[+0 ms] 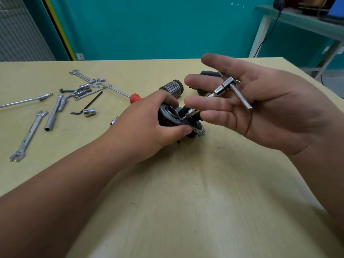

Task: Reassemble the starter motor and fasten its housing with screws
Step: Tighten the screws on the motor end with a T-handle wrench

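My left hand [154,118] grips the dark starter motor housing [168,116] and holds it on the table [167,183]. The round metal end plate of the housing faces up and to the right. A chrome T-handle socket driver [223,88] lies across my right hand [260,101]. That hand is spread, palm showing, fingers straight. The driver's tip [183,118] meets the housing's end plate. The ribbed armature [173,86] lies just behind my left hand.
A black cylindrical part [210,73] sits behind my right hand's fingers. A red-handled screwdriver [135,97], several sockets [89,111], a black hex key [87,106] and wrenches [28,136] are scattered at the left. A shelf frame [297,25] stands at the back right.
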The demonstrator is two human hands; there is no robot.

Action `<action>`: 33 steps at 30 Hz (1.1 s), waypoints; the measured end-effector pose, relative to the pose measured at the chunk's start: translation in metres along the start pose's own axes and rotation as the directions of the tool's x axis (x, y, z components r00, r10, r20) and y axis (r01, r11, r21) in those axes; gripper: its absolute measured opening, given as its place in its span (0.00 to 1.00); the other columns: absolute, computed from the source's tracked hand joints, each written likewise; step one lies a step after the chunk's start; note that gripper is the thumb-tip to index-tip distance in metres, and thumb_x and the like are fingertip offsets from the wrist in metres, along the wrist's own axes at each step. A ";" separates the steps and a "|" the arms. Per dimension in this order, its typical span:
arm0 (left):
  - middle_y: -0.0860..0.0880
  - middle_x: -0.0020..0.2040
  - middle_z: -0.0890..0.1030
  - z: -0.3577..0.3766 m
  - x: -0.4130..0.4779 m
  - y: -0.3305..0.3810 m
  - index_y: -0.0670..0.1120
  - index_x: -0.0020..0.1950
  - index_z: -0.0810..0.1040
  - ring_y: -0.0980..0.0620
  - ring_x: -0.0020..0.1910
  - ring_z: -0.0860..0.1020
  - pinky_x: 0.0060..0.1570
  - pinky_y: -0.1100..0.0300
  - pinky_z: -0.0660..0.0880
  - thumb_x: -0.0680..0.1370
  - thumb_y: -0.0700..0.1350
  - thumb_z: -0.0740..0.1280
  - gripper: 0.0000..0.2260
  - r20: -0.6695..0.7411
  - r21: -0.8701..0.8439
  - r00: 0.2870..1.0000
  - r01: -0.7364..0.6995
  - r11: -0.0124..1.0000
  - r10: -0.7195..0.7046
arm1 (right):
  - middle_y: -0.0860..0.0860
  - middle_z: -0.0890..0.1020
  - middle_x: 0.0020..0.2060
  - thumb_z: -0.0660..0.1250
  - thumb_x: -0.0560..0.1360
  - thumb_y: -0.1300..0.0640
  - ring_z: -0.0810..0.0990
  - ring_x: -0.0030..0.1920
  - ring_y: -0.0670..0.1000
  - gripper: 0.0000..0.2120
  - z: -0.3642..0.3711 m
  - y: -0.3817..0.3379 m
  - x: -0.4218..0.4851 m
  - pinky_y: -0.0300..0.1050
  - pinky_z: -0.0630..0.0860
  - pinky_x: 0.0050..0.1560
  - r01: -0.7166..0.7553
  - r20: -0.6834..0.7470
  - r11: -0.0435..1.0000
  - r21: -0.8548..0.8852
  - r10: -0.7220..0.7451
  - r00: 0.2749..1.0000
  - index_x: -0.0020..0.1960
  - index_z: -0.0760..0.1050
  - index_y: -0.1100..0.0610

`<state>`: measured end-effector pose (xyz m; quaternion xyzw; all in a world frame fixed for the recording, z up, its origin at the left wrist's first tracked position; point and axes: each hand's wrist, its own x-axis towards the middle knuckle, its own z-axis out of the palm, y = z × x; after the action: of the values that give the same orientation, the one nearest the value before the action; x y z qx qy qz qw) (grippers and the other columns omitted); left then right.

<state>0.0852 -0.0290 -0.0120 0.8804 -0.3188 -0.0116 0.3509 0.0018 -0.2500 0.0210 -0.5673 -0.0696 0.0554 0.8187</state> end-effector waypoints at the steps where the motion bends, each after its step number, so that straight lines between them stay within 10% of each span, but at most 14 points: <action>1: 0.65 0.48 0.79 0.000 0.000 0.000 0.61 0.60 0.75 0.75 0.49 0.75 0.41 0.78 0.69 0.67 0.67 0.73 0.25 0.000 0.008 1.000 -0.004 1.000 0.004 | 0.56 0.83 0.67 0.56 0.77 0.75 0.86 0.58 0.63 0.33 0.000 0.002 0.001 0.48 0.86 0.48 0.014 -0.032 0.996 -0.090 -0.017 0.999 0.78 0.67 0.53; 3: 0.66 0.47 0.77 0.000 0.000 0.001 0.62 0.59 0.74 0.77 0.48 0.74 0.40 0.79 0.68 0.65 0.67 0.72 0.25 -0.003 0.021 1.000 -0.010 1.000 0.010 | 0.48 0.85 0.63 0.61 0.83 0.70 0.89 0.52 0.58 0.27 -0.001 0.004 -0.001 0.46 0.85 0.43 0.059 -0.126 0.894 -0.444 -0.128 0.984 0.77 0.70 0.49; 5: 0.68 0.46 0.76 0.000 0.000 0.002 0.63 0.59 0.74 0.79 0.47 0.73 0.40 0.81 0.67 0.65 0.67 0.73 0.25 -0.006 0.016 1.000 -0.009 1.000 0.009 | 0.42 0.86 0.58 0.66 0.84 0.58 0.87 0.47 0.48 0.22 -0.002 0.004 -0.003 0.44 0.85 0.42 0.062 -0.133 0.543 -0.838 -0.312 0.941 0.76 0.73 0.44; 9: 0.68 0.45 0.75 0.000 -0.001 0.000 0.63 0.59 0.74 0.79 0.47 0.73 0.41 0.80 0.67 0.66 0.66 0.74 0.24 -0.013 0.007 1.000 -0.003 1.000 0.003 | 0.40 0.74 0.57 0.57 0.78 0.34 0.71 0.56 0.35 0.24 -0.002 -0.001 -0.003 0.26 0.65 0.55 -0.009 -0.030 0.054 -0.999 -0.398 0.917 0.72 0.74 0.35; 13: 0.68 0.45 0.75 0.001 -0.001 0.000 0.63 0.59 0.74 0.80 0.46 0.73 0.41 0.81 0.67 0.67 0.65 0.75 0.24 -0.012 0.021 1.000 -0.019 1.000 0.019 | 0.43 0.74 0.69 0.59 0.84 0.44 0.66 0.72 0.49 0.12 0.000 -0.001 -0.002 0.43 0.62 0.64 0.071 0.072 -0.018 -0.997 -0.413 0.908 0.60 0.80 0.44; 22: 0.67 0.46 0.78 0.002 -0.002 0.003 0.63 0.59 0.73 0.76 0.48 0.74 0.40 0.79 0.68 0.65 0.68 0.72 0.25 -0.004 0.021 0.999 -0.043 0.999 0.043 | 0.51 0.83 0.43 0.61 0.85 0.54 0.76 0.51 0.57 0.13 0.009 0.010 0.001 0.46 0.65 0.54 0.266 0.317 -0.172 -0.948 -0.517 0.795 0.54 0.84 0.57; 33: 0.66 0.48 0.78 0.002 -0.003 0.006 0.64 0.59 0.72 0.74 0.52 0.74 0.39 0.73 0.69 0.64 0.69 0.70 0.25 0.025 0.063 0.997 -0.068 0.996 0.067 | 0.49 0.85 0.45 0.60 0.83 0.49 0.81 0.45 0.54 0.12 0.019 0.010 -0.003 0.55 0.76 0.45 0.099 0.070 0.032 -0.995 -0.506 0.860 0.58 0.81 0.47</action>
<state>0.0791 -0.0314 -0.0104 0.8796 -0.3525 0.0004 0.3193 -0.0049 -0.2294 0.0182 -0.9331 -0.0820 -0.2710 0.2216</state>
